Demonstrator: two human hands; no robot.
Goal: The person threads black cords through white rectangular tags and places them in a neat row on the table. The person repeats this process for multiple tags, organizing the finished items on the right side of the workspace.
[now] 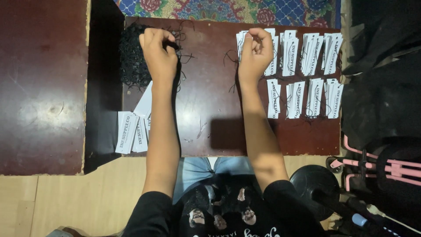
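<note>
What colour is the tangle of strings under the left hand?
Black; the string pile under the left hand shows clearly in the head view.

Eight stacks of white tags, one loose tag pile, one black string tangle, two hands

Person, seen from above: black short-sleeved top, sleeves ending above the elbows, forearms bare. Chest carries a pale printed graphic with lettering beneath. Light blue jeans on the legs. No rings, watch or bracelets visible on left hand or right hand.

dark wooden table, floral rug, tiled floor
</note>
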